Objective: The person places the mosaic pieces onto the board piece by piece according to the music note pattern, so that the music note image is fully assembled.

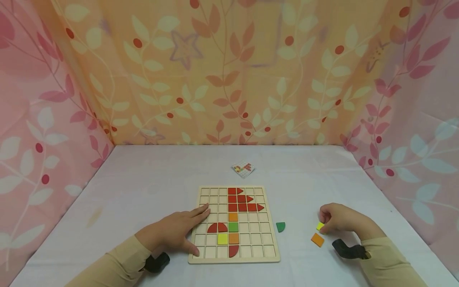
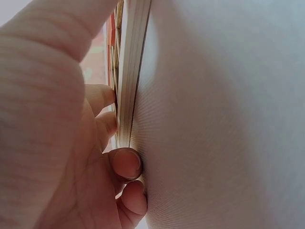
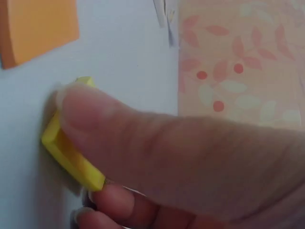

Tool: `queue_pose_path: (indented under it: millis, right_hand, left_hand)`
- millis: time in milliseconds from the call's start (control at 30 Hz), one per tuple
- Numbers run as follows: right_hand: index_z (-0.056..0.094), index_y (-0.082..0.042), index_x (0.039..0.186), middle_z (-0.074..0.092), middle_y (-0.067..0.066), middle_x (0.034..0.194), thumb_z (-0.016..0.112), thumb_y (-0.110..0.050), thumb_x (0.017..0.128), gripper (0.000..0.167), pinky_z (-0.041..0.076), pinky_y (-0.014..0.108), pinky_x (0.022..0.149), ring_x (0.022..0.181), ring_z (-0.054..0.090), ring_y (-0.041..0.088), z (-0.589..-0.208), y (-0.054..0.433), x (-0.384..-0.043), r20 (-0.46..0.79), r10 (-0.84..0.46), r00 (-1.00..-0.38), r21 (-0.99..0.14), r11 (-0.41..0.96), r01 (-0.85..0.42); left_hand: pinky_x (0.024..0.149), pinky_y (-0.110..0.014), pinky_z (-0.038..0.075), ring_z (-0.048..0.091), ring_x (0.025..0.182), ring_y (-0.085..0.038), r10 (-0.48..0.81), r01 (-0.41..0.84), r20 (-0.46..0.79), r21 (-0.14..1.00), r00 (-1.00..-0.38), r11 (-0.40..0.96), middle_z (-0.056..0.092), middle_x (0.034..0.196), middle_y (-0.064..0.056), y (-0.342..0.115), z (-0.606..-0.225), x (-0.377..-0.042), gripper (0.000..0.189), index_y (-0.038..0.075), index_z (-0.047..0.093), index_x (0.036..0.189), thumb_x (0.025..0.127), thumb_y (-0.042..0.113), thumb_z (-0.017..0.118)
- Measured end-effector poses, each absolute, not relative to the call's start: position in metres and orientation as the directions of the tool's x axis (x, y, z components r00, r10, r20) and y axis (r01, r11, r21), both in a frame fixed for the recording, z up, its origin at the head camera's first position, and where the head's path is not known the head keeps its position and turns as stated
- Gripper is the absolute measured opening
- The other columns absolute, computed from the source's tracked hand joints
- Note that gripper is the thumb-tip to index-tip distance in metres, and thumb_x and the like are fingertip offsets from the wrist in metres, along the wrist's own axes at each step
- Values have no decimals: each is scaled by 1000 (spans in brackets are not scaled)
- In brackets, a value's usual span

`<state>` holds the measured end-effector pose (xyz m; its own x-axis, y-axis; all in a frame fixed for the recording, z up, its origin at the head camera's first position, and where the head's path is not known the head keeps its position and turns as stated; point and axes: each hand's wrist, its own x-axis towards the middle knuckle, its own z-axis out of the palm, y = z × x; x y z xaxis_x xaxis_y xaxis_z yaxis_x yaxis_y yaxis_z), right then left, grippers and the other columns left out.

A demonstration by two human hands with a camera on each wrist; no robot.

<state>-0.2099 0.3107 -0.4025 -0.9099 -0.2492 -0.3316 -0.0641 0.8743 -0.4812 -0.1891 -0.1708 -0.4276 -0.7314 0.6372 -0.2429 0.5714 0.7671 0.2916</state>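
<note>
A wooden grid board (image 1: pixel 254 228) lies on the white cloth with colored tiles set in some cells. My left hand (image 1: pixel 175 229) rests on its left edge, thumb and fingers spread. In the left wrist view two fingertips (image 2: pixel 127 163) sit beside the board's side (image 2: pixel 131 71). To the right of the board, my right hand (image 1: pixel 342 219) pinches a yellow tile (image 1: pixel 320 226) between thumb and fingers. The thumb covers much of that tile (image 3: pixel 71 152) in the right wrist view. Just below it lies an orange square tile (image 1: pixel 317 240).
A green quarter-round tile (image 1: pixel 281 227) lies right of the board. Behind the board is a small pattern card (image 1: pixel 243 169) showing a colored grid design. Patterned cloth walls (image 1: pixel 229 71) enclose the back and sides of the table (image 1: pixel 143 179).
</note>
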Motion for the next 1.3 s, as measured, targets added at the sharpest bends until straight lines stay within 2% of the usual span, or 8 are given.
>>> queue_pose_path:
  millis: [233,433,733,1033,1300]
  right_hand:
    - [52,-9,70,43,0,60,80,-11,64,29,32,28,54,61,43,16,-402,308,-208,-323,-250,-913,-458,885,-80]
    - [52,-9,71,43,-1,61,76,-6,66,25,32,26,53,61,43,16,-401,307,-210,-318,-345,-883,-506,849,-150]
    - [58,-9,74,49,0,62,72,-6,75,14,40,27,51,57,46,16,-391,290,-218,-365,-399,-841,-578,805,-131]
    - [61,-8,74,58,2,65,69,-7,78,9,46,36,56,60,52,20,-382,237,-225,-292,-466,-835,-654,735,-181]
    - [62,-13,74,56,-2,65,70,-10,79,9,43,29,55,63,51,14,-382,177,-222,-249,-546,-800,-663,698,-270]
  left_hand:
    - [99,-52,31,28,134,-26,624,552,-253,302,-739,777,4,154,8,-171,-426,-187,111,27,12,148,59,79,53]
    - [100,-52,30,27,134,-25,629,557,-250,303,-736,773,4,154,7,-171,-426,-188,110,26,12,148,60,78,54]
    - [100,-53,29,26,135,-24,623,550,-254,305,-740,778,4,154,7,-170,-425,-187,110,27,12,148,60,78,54]
    - [100,-53,29,26,135,-24,624,552,-256,302,-738,777,4,154,6,-170,-425,-187,110,26,12,148,60,78,53]
    - [100,-52,30,26,135,-24,623,556,-255,291,-740,779,4,154,7,-170,-426,-188,111,27,12,148,59,79,52]
